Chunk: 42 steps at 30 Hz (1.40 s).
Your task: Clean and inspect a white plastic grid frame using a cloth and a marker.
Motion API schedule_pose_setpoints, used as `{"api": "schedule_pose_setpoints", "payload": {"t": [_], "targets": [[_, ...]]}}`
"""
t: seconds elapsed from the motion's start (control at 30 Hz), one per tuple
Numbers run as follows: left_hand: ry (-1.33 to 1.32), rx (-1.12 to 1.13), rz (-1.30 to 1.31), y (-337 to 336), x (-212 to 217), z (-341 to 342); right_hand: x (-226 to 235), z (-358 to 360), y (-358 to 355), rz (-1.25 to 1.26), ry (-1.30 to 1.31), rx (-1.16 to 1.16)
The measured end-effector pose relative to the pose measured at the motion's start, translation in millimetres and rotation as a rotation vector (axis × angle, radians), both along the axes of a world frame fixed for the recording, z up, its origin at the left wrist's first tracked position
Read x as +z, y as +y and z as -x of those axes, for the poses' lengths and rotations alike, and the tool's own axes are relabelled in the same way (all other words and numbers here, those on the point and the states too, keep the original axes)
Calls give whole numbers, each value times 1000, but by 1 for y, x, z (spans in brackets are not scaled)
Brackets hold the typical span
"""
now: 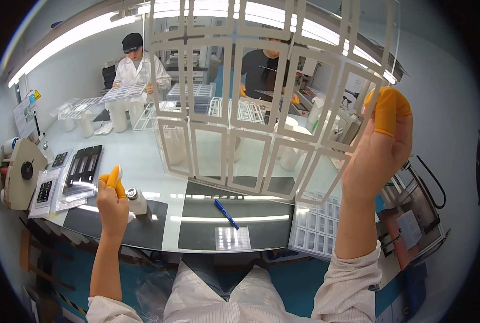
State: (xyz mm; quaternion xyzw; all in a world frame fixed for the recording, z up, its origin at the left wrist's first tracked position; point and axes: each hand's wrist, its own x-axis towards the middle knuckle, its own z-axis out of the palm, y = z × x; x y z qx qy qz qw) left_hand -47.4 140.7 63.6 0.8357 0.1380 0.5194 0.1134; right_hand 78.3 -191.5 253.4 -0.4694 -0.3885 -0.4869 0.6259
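My right hand (379,153), orange cots on its fingers, is raised at the right and closed on the edge of a large clear sheet (275,132). Rows of white rectangular outlines cover the sheet, which stands tilted upright before me. Its top runs out of view. My left hand (112,210), also in orange finger cots, is held over the left of the table with fingertips pinched together. Something small and whitish shows at those fingertips, too small to name. Close by that hand stands a white bottle with a metal top (137,202).
A blue marker (227,214) lies on a dark mat (197,229). Similar framed sheets (316,229) lie at the right edge. Black strips (83,168) in plastic and a beige tape dispenser (18,175) sit left. Two people (138,70) work across the table near white tubs (118,117).
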Motion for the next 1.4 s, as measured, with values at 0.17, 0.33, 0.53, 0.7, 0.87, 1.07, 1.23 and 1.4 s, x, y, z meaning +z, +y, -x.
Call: {"api": "schedule_pose_setpoints", "payload": {"t": [0.17, 0.33, 0.53, 0.7, 0.87, 1.07, 1.23, 1.4], "targets": [[-285, -117, -204, -92, 82, 22, 0, -1, 2, -39, -87, -110], [-381, -291, -340, -145, 127, 14, 0, 7, 5, -1, -138, -163], [-535, -383, -485, -171, 146, -26, -8, 18, 6, -7, -93, -205], [-450, -460, -429, -188, 132, -35, -11, 23, 0, -10, -36, -82], [-412, -495, -291, -196, 135, -30, -11, 22, -5, 24, -52, 191], [-354, -424, -432, -196, 140, -27, -8, 26, -2, -53, -74, 159], [-377, -520, -256, -198, 133, -29, -10, 26, -5, -29, -66, 144], [-423, -491, -334, -199, 141, -32, -11, 27, -8, -67, -67, 93]]}}
